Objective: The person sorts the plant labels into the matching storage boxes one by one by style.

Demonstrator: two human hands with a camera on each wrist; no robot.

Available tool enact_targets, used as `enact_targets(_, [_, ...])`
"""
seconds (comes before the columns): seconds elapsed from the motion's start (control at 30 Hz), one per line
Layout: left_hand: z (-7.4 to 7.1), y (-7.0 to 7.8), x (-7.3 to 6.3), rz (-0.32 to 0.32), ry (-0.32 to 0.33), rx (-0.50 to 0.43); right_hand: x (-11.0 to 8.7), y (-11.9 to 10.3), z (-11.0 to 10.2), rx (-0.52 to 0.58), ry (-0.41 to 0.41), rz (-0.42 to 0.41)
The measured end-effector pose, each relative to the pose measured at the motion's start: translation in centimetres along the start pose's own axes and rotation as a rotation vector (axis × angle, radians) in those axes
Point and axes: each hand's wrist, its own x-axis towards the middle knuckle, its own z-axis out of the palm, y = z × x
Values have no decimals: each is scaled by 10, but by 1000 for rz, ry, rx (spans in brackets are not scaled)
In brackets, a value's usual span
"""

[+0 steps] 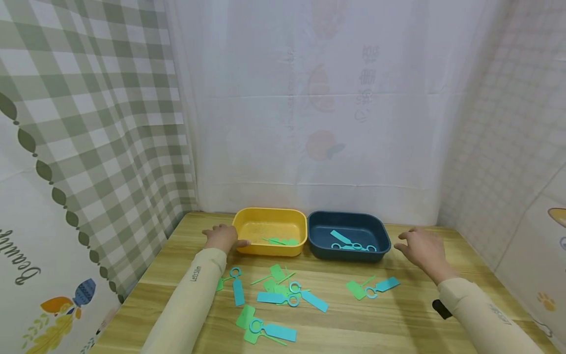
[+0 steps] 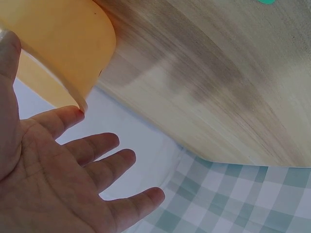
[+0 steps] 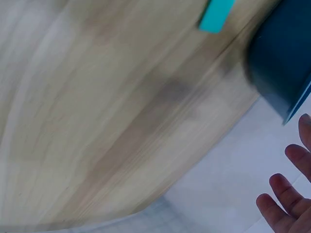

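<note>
My left hand (image 1: 222, 237) is at the left end of a yellow bin (image 1: 269, 251), its fingers spread. In the left wrist view, the index fingertip touches the rim corner of the bin (image 2: 99, 36) and the thumb lies against its edge. A few green tags (image 1: 289, 242) with thin stems lie inside. To the right of a dark blue bin (image 1: 347, 255), my right hand (image 1: 422, 247) hovers with relaxed fingers and nothing in them. That bin holds several light blue tags (image 1: 340, 237) with ring ends. The right wrist view shows the blue bin (image 3: 279, 58) apart from the fingertips.
Loose green tags (image 1: 277, 272) and light blue ring tags (image 1: 315, 301) lie in overlapping groups on the wooden table (image 1: 349, 324). A smaller pair, including a blue tag (image 1: 388, 284), lies in front of the blue bin. Curtains (image 1: 318, 108) enclose the table's back and sides.
</note>
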Motion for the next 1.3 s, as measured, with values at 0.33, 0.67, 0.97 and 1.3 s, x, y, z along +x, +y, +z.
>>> enact_targets(0.33, [3, -1, 2, 5, 8, 5, -23, 24, 7, -3, -79, -97])
enact_targets(0.67, [3, -1, 2, 9, 23, 7, -34, 21, 25, 68, -154, -301])
enact_targets(0.97, [2, -1, 1, 12, 31, -1, -38, 12, 33, 80, -191, -368])
enact_targets(1.3, [3, -1, 1, 2, 29, 0, -39, 5, 36, 41, -228, -357])
